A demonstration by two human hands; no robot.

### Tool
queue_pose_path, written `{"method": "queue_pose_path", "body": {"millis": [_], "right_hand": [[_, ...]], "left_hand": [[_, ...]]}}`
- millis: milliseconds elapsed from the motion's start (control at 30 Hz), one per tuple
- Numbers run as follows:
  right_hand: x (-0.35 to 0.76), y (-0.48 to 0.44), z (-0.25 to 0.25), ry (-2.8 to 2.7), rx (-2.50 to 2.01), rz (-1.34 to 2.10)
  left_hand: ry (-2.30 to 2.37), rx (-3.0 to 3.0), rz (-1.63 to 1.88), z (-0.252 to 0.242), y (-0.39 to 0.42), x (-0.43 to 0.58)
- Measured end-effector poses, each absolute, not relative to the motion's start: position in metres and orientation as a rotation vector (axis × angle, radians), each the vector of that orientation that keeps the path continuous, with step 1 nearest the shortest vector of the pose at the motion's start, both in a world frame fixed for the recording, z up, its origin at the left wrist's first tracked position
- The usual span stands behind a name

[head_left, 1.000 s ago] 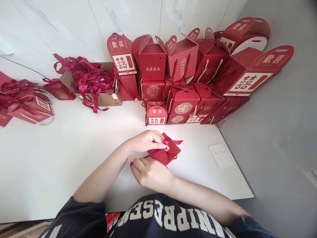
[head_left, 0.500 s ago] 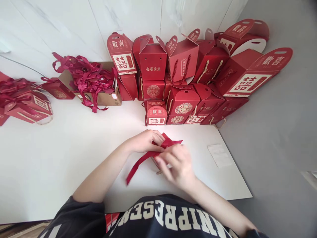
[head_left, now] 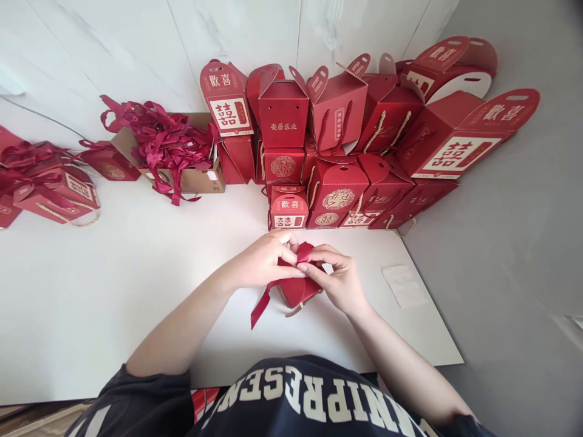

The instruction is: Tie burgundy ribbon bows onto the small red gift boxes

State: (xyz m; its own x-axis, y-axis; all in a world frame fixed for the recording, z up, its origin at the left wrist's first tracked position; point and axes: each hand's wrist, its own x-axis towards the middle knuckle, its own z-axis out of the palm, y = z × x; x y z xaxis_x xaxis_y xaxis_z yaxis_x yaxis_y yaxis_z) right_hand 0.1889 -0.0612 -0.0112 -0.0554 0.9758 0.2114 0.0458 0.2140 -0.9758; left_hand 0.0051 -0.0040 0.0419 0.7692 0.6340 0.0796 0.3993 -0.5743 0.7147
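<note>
A small red gift box [head_left: 297, 292] with a tan rope handle [head_left: 295, 311] stands on the white table under my hands. Across its top lies a red ribbon [head_left: 260, 308], one end hanging down at the left toward the table. My left hand [head_left: 268, 258] pinches the ribbon from the left, fingers curled over the box top. From the right, my right hand [head_left: 339, 276] pinches the ribbon too, thumb and forefinger close to my left thumb. The box's upper part is mostly covered by my fingers and the ribbon.
Stacked red gift boxes [head_left: 339, 188] line the back right. A cardboard box [head_left: 200, 181] heaped with dark red ribbons [head_left: 168, 142] stands at the back left. Red boxes with bows [head_left: 54, 194] sit at far left. A white paper [head_left: 404, 285] lies at right, near the grey wall.
My right hand has moved up and right from in front of the box, now meeting my left thumb at the ribbon. More of the box shows, and the ribbon's hanging end has shifted right.
</note>
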Motion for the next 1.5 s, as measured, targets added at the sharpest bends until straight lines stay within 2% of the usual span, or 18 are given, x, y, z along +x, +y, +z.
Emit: {"method": "queue_pose_path", "body": {"millis": [300,433,667,867,1033,1233,1333,1500], "right_hand": [[0.189,-0.054,-0.024,-1.239,-0.872,1.411],[0.197,-0.054,-0.027,-1.463,-0.686,1.291],[0.218,-0.056,-0.009,-2.094,-0.537,0.868],[0.219,-0.057,-0.011,-2.268,-0.576,0.698],[0.220,-0.061,-0.009,-2.292,-0.602,0.700],[0.227,-0.046,0.009,-1.941,-0.838,0.676],[0.221,-0.030,0.014,-2.041,-0.865,0.725],[0.210,-0.018,0.009,-2.242,-0.753,0.797]], "left_hand": [[0.855,1.876,0.032,0.048,0.002,-0.005],[0.751,1.668,-0.021,0.040,0.014,-0.011],[0.725,1.599,0.002,0.029,0.023,-0.018],[0.786,1.715,0.091,0.037,0.014,-0.012],[0.931,1.873,0.177,0.043,-0.001,-0.004],[0.987,2.218,0.268,0.052,-0.022,0.002],[1.016,2.431,0.333,0.051,-0.032,0.005],[1.123,2.772,0.764,0.029,-0.042,0.004]]}}
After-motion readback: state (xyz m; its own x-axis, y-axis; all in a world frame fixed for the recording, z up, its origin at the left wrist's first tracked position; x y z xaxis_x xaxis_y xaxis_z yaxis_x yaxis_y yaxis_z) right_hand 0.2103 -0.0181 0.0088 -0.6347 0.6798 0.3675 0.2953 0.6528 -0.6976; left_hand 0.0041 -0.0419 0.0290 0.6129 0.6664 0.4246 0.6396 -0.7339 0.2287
